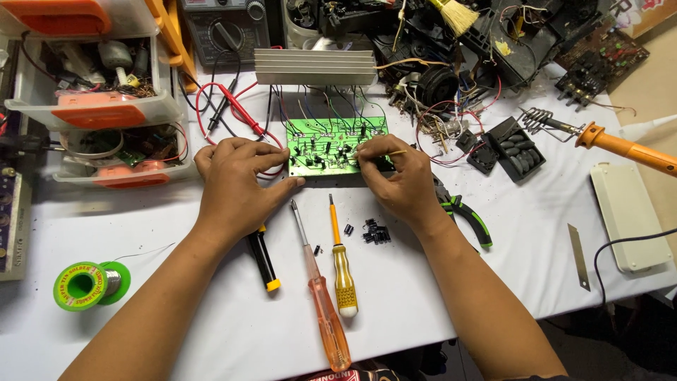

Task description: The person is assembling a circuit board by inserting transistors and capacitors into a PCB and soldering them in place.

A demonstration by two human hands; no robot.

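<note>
A green circuit board (331, 141) with small dark parts lies on the white table, wired to a ribbed metal heat sink (314, 67) behind it. My left hand (236, 185) rests flat beside the board's left edge, thumb touching its near corner, holding nothing. My right hand (398, 180) is at the board's right edge, fingers pinched on a small component with a thin wire lead (396, 152). A heap of small black components (375, 233) lies just below my right hand.
Two screwdrivers, orange (326, 307) and yellow (342, 264), and a black-yellow tool (263, 259) lie near me. Green pliers (467, 214) sit right, a soldering iron (620, 147) far right, a solder spool (90, 283) left, parts bins (99, 106) at back left, red probe leads (240, 109) behind.
</note>
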